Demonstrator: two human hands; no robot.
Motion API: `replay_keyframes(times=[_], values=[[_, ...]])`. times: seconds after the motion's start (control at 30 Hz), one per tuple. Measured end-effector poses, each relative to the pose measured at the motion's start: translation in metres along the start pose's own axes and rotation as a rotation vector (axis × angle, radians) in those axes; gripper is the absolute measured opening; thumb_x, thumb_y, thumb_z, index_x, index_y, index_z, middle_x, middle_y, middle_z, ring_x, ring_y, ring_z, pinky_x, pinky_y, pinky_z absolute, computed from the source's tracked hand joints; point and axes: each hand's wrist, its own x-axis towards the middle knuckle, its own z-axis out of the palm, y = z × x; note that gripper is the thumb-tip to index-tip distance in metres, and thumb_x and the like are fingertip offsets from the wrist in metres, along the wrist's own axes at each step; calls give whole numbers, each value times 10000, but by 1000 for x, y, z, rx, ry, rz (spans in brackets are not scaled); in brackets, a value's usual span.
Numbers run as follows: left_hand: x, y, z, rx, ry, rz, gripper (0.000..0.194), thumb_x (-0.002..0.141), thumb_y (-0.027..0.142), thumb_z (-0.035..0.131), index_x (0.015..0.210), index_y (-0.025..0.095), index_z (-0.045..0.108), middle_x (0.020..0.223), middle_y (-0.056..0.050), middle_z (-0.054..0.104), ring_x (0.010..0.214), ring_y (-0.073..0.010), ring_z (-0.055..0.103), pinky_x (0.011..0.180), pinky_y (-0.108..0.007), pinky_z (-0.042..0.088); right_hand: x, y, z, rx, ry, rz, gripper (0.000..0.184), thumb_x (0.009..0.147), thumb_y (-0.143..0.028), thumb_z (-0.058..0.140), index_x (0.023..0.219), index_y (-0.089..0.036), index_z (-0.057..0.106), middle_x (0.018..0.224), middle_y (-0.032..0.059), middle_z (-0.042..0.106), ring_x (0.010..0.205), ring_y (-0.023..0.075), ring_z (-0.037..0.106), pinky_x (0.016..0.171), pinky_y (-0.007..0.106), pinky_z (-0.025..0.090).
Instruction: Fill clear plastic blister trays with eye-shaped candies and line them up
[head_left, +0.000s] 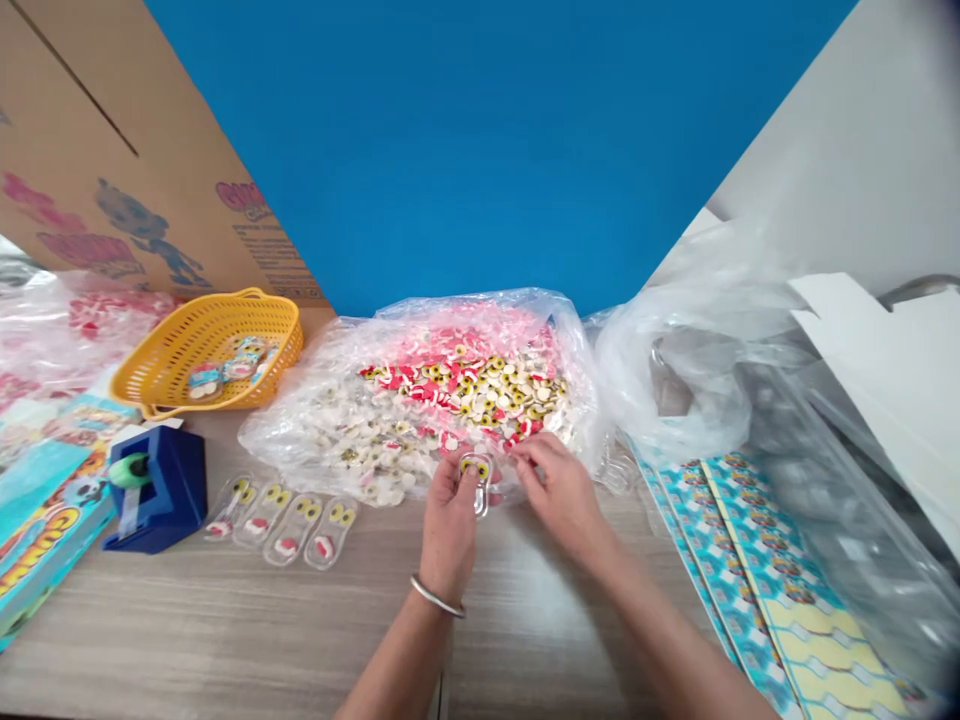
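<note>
A clear, oblong plastic blister tray [475,486] showing two yellow candy eyes is pinched in a person's left hand [448,530], its fingers [451,478] closed on the tray's edges. The hand holds it up at the lip of a clear plastic bag [285,440] heaped with red, white and yellow gummy candies, apparently to keep the tray close to the pile. The right hand [559,495] comes in beside it, fingers [534,462] bunched together with their tips near the tray; whether they pinch anything cannot be told. Four filled trays [281,530] lie in a neat row on the wood-grain surface [375,650], side by side, seemingly set out within easy reach. Beyond them sit a yellow woven plastic basket [206,345] of wrapped pieces and a blue tape dispenser [157,490]. Stacked blue-and-yellow printed cards [757,590] lie to the right.
</note>
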Motion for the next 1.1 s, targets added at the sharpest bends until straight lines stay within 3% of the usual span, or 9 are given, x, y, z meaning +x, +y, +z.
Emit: replay_keyframes(times=[0.1, 0.23, 0.37, 0.6, 0.77, 1.1], values=[[2, 2, 1, -70, 11, -41, 485, 759, 445, 784, 1131, 185, 614, 1089, -87, 689, 841, -203, 704, 664, -277, 545, 21, 16, -12, -297, -16, 142, 258, 950, -127, 479, 1108, -184, 674, 1059, 93, 645, 1015, 224, 611, 879, 313, 457], [4, 2, 1, -153, 14, -78, 465, 758, 415, 793, 1130, 186, 635, 1132, -99, 695, 926, -233, 711, 739, -312, 567, 47, 26, -17, -579, -247, 72, 307, 961, -137, 464, 1140, -245, 688, 1099, 82, 619, 988, 213, 621, 776, 282, 442], [2, 5, 2, -243, 13, -112, 440, 777, 375, 779, 1150, 180, 648, 1175, -112, 689, 1019, -270, 700, 806, -363, 575, 58, 27, -14, -677, -326, 56, 258, 994, -204, 444, 1051, -226, 694, 1100, 75, 605, 906, 190, 638, 692, 274, 424], [-2, 8, 8, -322, -10, -149, 357, 829, 311, 728, 1145, 167, 646, 1113, -107, 703, 1005, -269, 703, 811, -384, 584, 58, 27, -17, -627, -357, 56, 216, 962, -167, 474, 1059, -207, 663, 1101, 80, 652, 1006, 209, 633, 772, 283, 414], [-8, 6, 13, -327, -2, -149, 298, 839, 285, 717, 1100, 153, 659, 1076, -103, 713, 956, -257, 714, 795, -372, 590, 65, 26, -15, -582, -349, 77, 195, 928, -163, 489, 998, -182, 669, 1042, 102, 688, 929, 225, 646, 694, 292, 371], [-16, 5, 19, -319, -24, -173, 248, 897, 261, 641, 1127, 169, 637, 1112, -106, 704, 983, -251, 707, 829, -382, 576, 47, 28, -26, -344, -354, 30, 58, 863, -220, 577, 856, -207, 634, 837, -14, 691, 739, 127, 603, 611, 232, 323]])
